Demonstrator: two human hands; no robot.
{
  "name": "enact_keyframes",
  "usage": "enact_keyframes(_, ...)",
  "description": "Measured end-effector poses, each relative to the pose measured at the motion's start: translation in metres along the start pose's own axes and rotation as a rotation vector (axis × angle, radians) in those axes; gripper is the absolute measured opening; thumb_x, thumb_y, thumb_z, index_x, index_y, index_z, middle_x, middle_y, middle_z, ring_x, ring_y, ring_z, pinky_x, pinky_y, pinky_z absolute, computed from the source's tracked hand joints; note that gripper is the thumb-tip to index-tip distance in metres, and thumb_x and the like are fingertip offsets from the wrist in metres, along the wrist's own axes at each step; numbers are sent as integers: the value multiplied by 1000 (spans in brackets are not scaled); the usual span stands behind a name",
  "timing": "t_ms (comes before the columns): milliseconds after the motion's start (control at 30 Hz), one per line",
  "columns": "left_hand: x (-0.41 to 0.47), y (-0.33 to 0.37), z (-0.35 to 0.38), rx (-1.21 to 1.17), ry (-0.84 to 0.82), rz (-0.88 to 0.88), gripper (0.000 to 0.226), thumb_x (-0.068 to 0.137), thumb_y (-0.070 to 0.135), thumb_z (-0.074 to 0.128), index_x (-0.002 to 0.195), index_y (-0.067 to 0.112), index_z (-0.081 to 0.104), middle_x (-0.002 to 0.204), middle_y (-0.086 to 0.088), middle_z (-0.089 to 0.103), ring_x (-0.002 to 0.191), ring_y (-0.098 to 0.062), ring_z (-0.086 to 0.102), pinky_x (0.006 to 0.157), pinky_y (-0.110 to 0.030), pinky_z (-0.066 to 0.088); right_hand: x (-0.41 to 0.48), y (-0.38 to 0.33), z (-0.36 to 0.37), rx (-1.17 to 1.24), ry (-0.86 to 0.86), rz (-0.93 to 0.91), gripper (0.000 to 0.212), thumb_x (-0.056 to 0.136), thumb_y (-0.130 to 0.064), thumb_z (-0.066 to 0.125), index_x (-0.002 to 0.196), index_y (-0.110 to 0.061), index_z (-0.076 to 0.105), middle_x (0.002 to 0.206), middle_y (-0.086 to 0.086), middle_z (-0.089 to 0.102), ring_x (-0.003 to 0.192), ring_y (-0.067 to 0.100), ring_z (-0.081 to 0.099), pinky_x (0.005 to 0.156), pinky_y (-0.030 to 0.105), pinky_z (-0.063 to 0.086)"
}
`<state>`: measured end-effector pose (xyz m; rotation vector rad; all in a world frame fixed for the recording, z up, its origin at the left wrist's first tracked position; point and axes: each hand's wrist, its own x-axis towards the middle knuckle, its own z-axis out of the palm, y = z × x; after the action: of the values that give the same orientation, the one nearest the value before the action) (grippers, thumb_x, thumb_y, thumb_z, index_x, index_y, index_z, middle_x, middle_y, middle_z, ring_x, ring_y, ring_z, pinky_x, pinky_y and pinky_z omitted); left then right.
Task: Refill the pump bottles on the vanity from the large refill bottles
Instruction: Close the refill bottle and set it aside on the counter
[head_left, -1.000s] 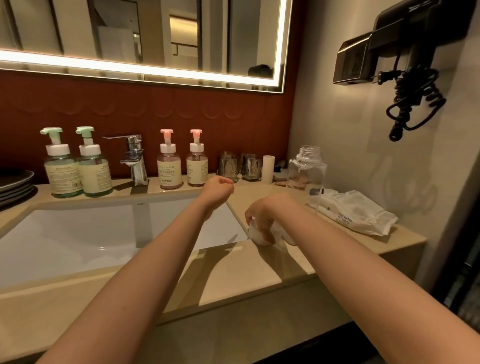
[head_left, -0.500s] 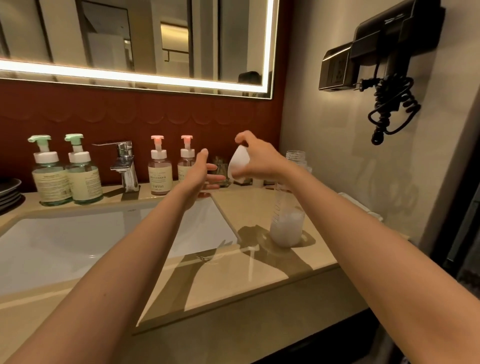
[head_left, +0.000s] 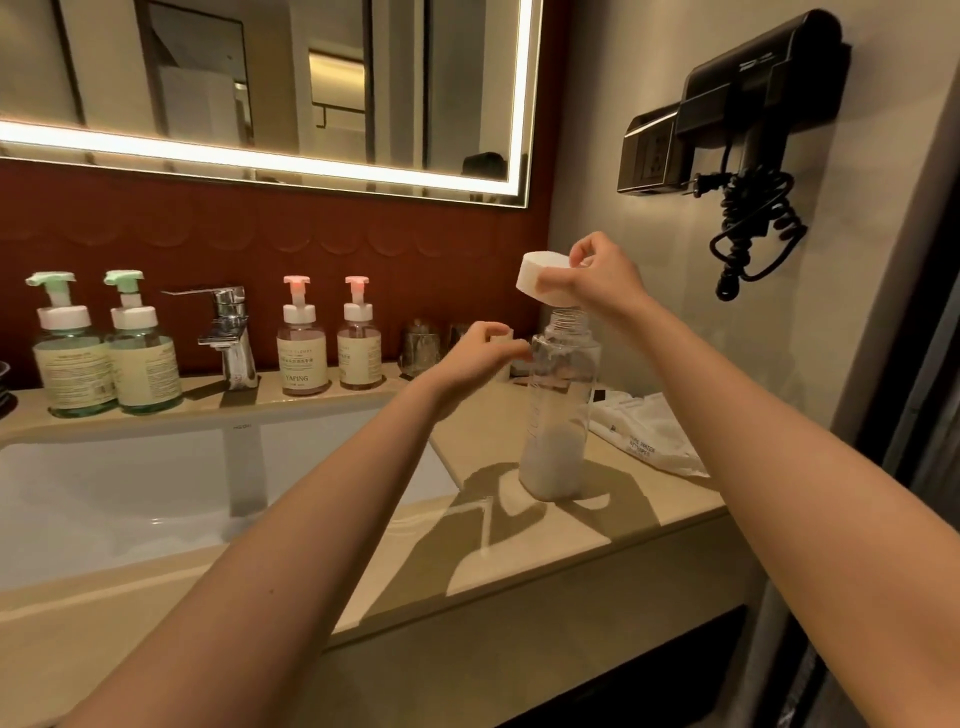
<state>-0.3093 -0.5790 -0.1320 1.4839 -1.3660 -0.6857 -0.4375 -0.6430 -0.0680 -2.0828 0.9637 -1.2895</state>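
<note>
Right hand (head_left: 597, 278) is up top, fingers curled round a white cap (head_left: 543, 278). It's a squat, smooth plastic disc, held tilted just above the refill bottle (head_left: 558, 415). The bottle stands upright on the beige stone counter (head_left: 519, 545), long axis straight up and threaded neck bare and open right under the cap. It's clear, ribbed at the neck, with a low pool of milky liquid in the bottom.

Left hand (head_left: 478, 358) sits at the bottle's shoulder on its left side, fingers curled. I can't tell whether it grips the bottle or only touches it.

The targets all lie left of the bottle along the back ledge. Two pink-topped pump bottles (head_left: 301, 353) come first, then the chrome tap (head_left: 228, 332), then two green-topped ones (head_left: 72, 358) well apart from it. Every pump looks screwed on. The left hand is the nearer one to them, so I'd expect it to do the fetching.

A crinkly white pack of wipes (head_left: 649, 436) lies just right of the bottle.
</note>
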Motion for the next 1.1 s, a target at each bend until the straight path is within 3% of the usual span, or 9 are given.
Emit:
enact_keyframes(100,3,-1,20,-7,-35,2,90,80,30,71,147,13,14,146,-12,32,127,-24,39,95,-31,33,0,8,-9,-43,-80,44,30,78,-20,69,90,-15,42,103,3,48,94,19,46,56,18,36)
enact_keyframes(200,8,-2,37,20,-10,55,105,71,29,79,147,12,8,149,-12,29,132,-27,37,104,-35,35,0,13,-11,-64,-168,85,30,78,-19,69,78,-20,39,105,5,49,97,21,48,58,20,39)
enact_keyframes(300,11,-5,47,14,42,109,91,69,20,82,139,10,24,138,-9,44,125,-24,46,98,-33,42,1,16,-9,-80,-212,96,30,77,-18,69,81,-20,40,106,6,49,97,20,48,62,22,44)
enact_keyframes(400,13,-9,43,105,163,143,76,67,25,83,128,12,39,124,-3,54,110,-17,53,92,-32,47,4,14,-8,-95,-253,77,30,78,-18,69,90,-17,42,104,4,48,97,20,48,63,21,45)
enact_keyframes(500,13,-15,31,151,242,147,73,68,28,82,126,12,40,116,-2,53,102,-15,51,86,-30,45,9,9,-6,-159,-311,58,36,79,-22,69,101,-15,43,107,3,48,98,19,49,68,23,46)
enact_keyframes(767,16,-27,10,124,270,117,72,71,25,81,127,14,37,127,-6,53,107,-18,50,86,-32,43,18,-7,25,-455,-391,-124,54,82,-40,65,127,-18,44,117,2,47,99,16,48,66,20,46)
enact_keyframes(833,16,-29,9,165,276,130,73,72,26,80,129,14,35,129,-6,52,109,-18,49,84,-31,41,20,-11,34,-605,-359,-194,52,83,-48,60,123,-16,51,115,3,53,95,16,51,67,21,44)
enact_keyframes(967,17,-28,6,185,231,116,80,72,27,79,134,14,29,133,-6,49,116,-21,49,84,-30,39,26,-13,45,-779,-281,-147,55,83,-67,46,95,-14,55,81,0,53,70,13,52,58,23,41)
enact_keyframes(1100,19,-28,4,207,203,92,84,73,28,79,137,15,25,135,-7,47,119,-23,48,85,-30,39,32,-14,43,-775,-329,-75,66,79,-73,44,102,-13,56,98,3,58,89,21,57,76,31,49)
